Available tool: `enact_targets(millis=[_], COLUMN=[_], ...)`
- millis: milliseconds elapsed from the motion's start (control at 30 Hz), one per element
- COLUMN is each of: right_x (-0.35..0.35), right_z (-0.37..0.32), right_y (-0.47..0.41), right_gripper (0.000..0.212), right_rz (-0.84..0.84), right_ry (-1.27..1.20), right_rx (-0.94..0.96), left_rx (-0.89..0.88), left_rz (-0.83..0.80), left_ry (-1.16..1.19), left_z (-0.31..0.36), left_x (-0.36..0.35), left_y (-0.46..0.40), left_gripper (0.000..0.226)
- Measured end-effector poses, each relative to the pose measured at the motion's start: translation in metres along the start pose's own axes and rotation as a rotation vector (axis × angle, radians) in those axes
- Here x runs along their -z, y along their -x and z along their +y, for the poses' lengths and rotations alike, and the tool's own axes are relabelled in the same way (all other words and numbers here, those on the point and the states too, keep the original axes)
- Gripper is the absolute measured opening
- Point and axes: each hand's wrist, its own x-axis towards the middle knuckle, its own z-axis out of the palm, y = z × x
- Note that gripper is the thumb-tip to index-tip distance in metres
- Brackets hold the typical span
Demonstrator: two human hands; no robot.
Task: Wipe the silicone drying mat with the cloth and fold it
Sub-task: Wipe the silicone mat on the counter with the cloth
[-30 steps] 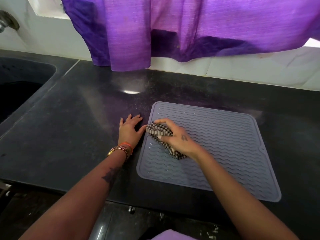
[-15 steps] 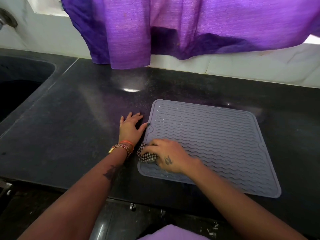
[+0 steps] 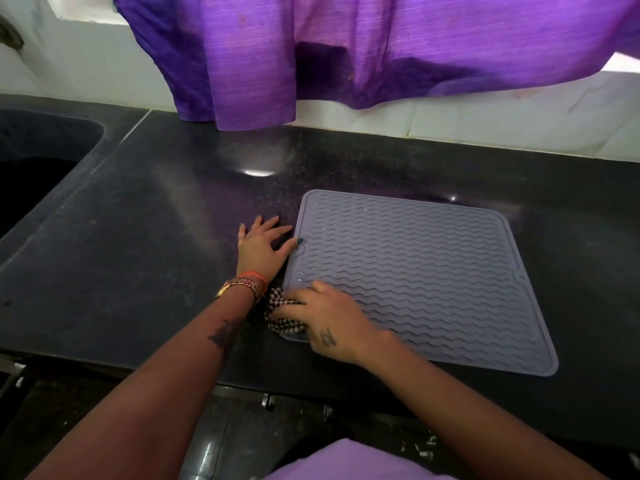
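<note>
On the dark counter (image 3: 138, 237), a grey mat (image 3: 415, 278) is steadied at its edge by the flat, released left hand (image 3: 263, 251) while its near corner is wiped with a checked cloth (image 3: 282, 315) grasped in the right hand (image 3: 332, 323); the rest likely needs wiping before folding.

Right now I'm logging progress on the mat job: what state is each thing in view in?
silicone drying mat: flat on the counter, unfolded.
cloth: bunched, on the mat's near left corner.
right hand: grips the cloth, pressing it onto the mat.
left hand: flat on the counter, fingers spread, thumb at the mat's left edge.
curtain: hanging over the counter's back edge.
</note>
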Motion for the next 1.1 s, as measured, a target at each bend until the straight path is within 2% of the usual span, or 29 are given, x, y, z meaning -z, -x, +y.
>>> enact_targets(millis=[167,233,300,400,533,600,967,1033,1100], right_x=[0.007,0.018,0.030,0.034,0.005,-0.007,0.018,0.027,0.030], right_z=[0.006,0.013,0.022,0.026,0.001,-0.004,0.014,0.023,0.028], right_y=[0.019,0.022,0.020,0.010,0.001,0.005,0.034,0.038,0.039], right_gripper=[0.054,0.052,0.050,0.053,0.056,0.059,0.055,0.050,0.051], right_rz=[-0.059,-0.074,0.021,0.185,0.022,0.031,-0.114,-0.069,0.104], right_ry=[-0.028,-0.110,-0.189,-0.090,0.093,0.140,0.088,-0.025,-0.180], right_rx=[0.062,0.031,-0.068,-0.173,-0.126,-0.117,0.031,-0.051,-0.186], left_rx=[-0.006,-0.004,-0.001,-0.002,-0.018,-0.028,-0.036,-0.036,-0.036], left_rz=[-0.009,-0.012,-0.014,-0.016,-0.029,-0.033,-0.052,-0.045,-0.042], left_ry=[-0.027,-0.031,-0.032,-0.032,-0.055,-0.072,-0.097,-0.096,-0.097], left_z=[-0.002,-0.002,-0.001,0.000,0.000,-0.001,-0.002,-0.002,-0.002], left_x=[0.000,-0.001,-0.001,-0.001,0.000,0.000,0.000,-0.001,-0.001], left_y=[-0.001,-0.001,0.000,0.001,0.001,0.001,0.002,0.002,0.002], left_gripper=[0.039,0.039,0.039,0.041,0.046,0.046,0.042,0.042,0.042])
